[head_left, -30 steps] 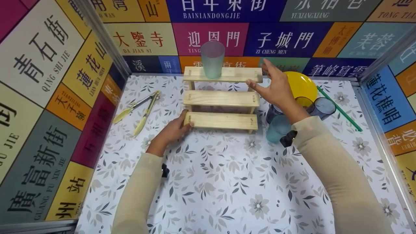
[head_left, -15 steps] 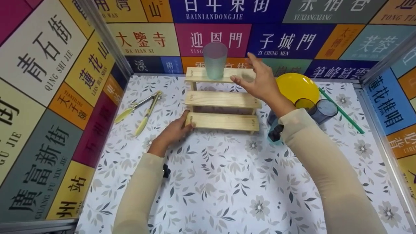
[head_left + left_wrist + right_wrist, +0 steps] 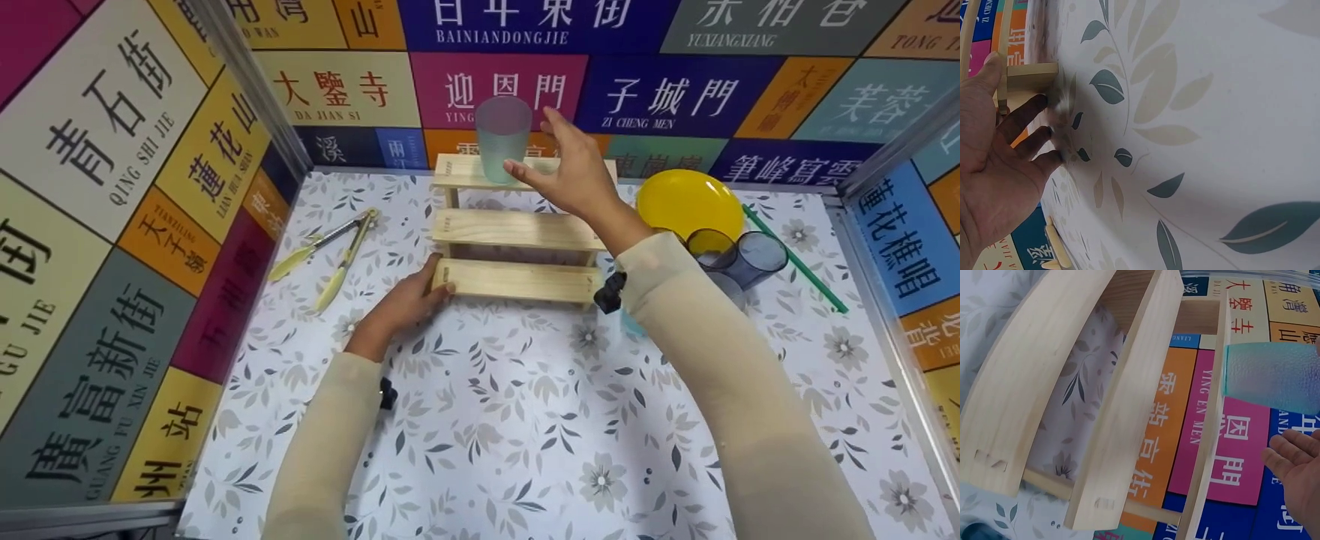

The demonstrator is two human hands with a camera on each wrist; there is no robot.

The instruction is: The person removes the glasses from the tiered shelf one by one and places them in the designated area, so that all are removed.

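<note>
A three-step wooden display rack (image 3: pixel 517 229) stands on the patterned tabletop. My left hand (image 3: pixel 405 304) holds the left end of its lowest step; in the left wrist view the thumb lies against the wood and the other fingers (image 3: pixel 1033 146) reach past the step's end. On the top step, left of its middle, a frosted pale-green tumbler (image 3: pixel 501 142) stands upright. Just right of it is my right hand (image 3: pixel 574 169), thumb and fingers spread. In the right wrist view a gap shows between the fingers (image 3: pixel 1292 450) and the tumbler (image 3: pixel 1269 377).
Yellow-handled tongs (image 3: pixel 330 255) lie at left. Right of the rack are a yellow plate (image 3: pixel 690 199), dark tumblers (image 3: pixel 756 259) and a teal tumbler (image 3: pixel 634 322) mostly hidden by my right arm. A green stick (image 3: pixel 799 262) lies farther right. Printed panels (image 3: pixel 675 90) wall the table.
My right hand has moved left along the top step, from the rack's right end to beside the frosted tumbler. My left hand stays on the lowest step.
</note>
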